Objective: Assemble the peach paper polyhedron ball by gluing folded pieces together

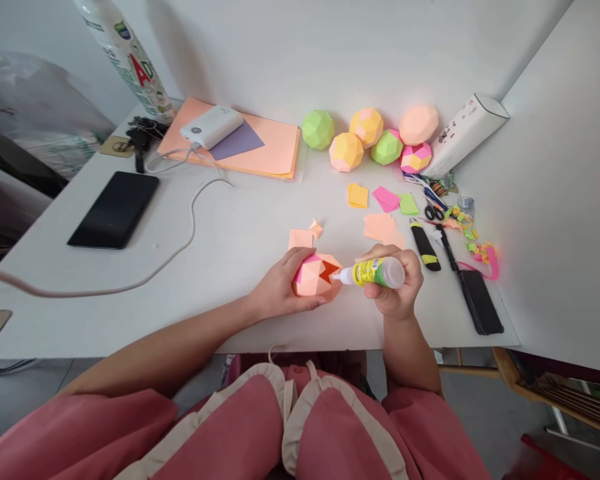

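My left hand (pixel 289 283) is wrapped round a faceted peach paper ball (pixel 313 277) with a pink patch, low over the table near its front edge. A jagged opening on the ball's right side shows an orange inside. In my right hand (pixel 397 283) is a glue bottle (pixel 367 272) with a yellow and green label, lying almost level. Its nozzle points left and meets the rim of the opening; whether glue is coming out cannot be made out. Just beyond the ball lie a peach paper square (pixel 301 239) and a small folded peach piece (pixel 316 229).
Finished paper balls (pixel 347 152) stand along the back wall beside a white box (pixel 467 137). Paper squares (pixel 380 227), a cutter knife (pixel 425 245), scissors (pixel 434 212) and a black case (pixel 480 301) lie right. Leftward are a phone (pixel 114 210), cable (pixel 193 213) and power bank (pixel 213 127).
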The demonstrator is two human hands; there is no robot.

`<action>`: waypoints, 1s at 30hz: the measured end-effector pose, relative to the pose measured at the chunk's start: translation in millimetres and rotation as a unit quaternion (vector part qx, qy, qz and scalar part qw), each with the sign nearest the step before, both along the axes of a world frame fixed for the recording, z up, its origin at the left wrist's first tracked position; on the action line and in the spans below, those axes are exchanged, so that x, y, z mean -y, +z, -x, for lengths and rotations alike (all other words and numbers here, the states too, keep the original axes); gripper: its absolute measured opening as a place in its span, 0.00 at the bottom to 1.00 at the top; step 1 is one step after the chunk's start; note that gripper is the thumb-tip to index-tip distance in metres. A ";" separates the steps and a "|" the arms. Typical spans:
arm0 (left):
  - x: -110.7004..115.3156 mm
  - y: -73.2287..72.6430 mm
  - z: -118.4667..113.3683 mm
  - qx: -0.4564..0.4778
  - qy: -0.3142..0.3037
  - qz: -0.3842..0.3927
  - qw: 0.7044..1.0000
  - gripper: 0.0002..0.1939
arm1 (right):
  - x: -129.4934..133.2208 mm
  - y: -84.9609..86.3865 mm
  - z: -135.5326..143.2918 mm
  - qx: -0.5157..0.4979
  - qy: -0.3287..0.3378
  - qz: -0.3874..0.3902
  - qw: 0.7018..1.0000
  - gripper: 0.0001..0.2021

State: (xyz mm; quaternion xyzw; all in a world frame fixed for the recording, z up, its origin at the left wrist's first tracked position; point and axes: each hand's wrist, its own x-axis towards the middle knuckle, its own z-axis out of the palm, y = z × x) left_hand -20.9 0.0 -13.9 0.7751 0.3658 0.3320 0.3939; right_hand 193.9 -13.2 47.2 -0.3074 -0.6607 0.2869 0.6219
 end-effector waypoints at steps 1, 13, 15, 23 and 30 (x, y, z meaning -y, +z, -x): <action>-0.1 0.1 0.0 -0.001 0.000 0.000 1.000 0.42 | -0.2 0.1 0.0 -0.002 -0.005 -0.002 1.000 0.18; -0.9 0.2 0.8 -0.011 -0.010 0.000 1.000 0.42 | -1.4 2.0 1.8 0.006 -0.015 -0.009 1.000 0.19; -0.9 0.0 0.9 -0.007 -0.010 -0.002 1.000 0.42 | -1.3 2.4 2.0 -0.004 -0.007 -0.010 1.000 0.18; -1.4 0.9 0.4 -0.010 -0.011 0.001 1.000 0.43 | -0.1 3.6 1.7 -0.029 -0.015 0.017 0.999 0.17; -1.5 0.3 0.4 -0.005 -0.023 -0.020 1.000 0.43 | -0.9 0.6 -1.6 -0.082 -0.048 0.068 0.993 0.20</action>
